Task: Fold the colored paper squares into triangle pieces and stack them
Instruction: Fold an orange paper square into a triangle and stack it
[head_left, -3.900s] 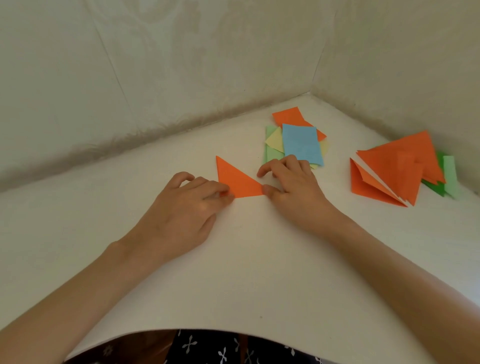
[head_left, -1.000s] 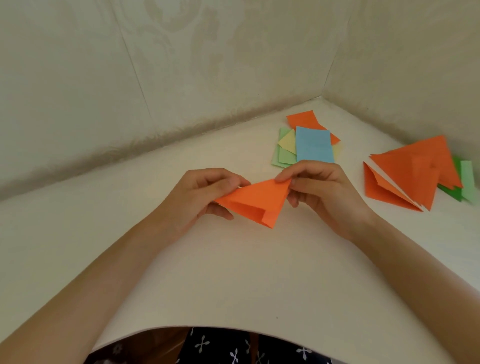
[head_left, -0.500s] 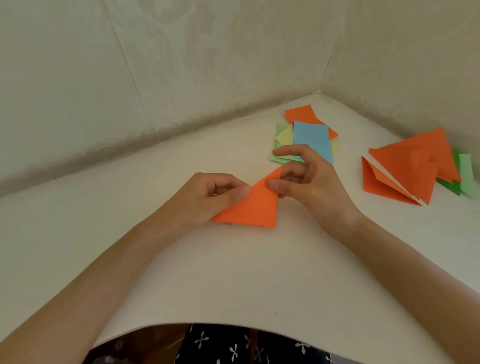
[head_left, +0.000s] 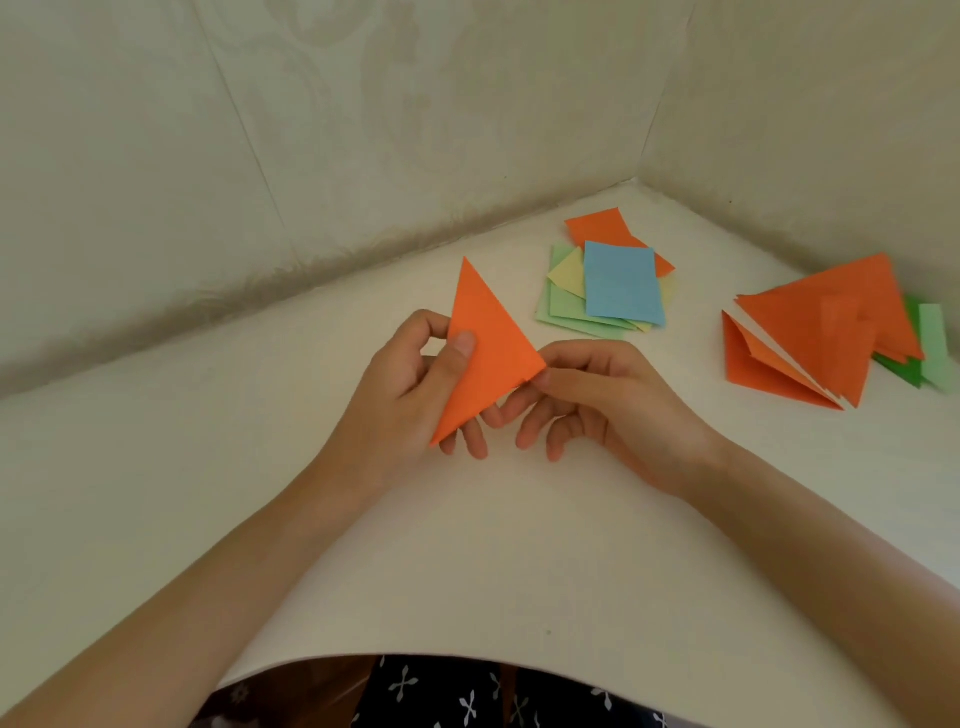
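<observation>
Looks partly done. Grips an orange triangle (head_left: 488, 353) above the table (head_left: 467, 545), centre, in the left hand (head_left: 410, 395); pinches its right corner with the right hand (head_left: 602, 400). Left to do: adding it to the folded stack (head_left: 831, 332) at right, folding the far squares (head_left: 618, 286).

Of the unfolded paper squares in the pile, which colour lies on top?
The blue square: it shows whole, overlapping the orange square, the yellow square and the green squares beneath it.
</observation>
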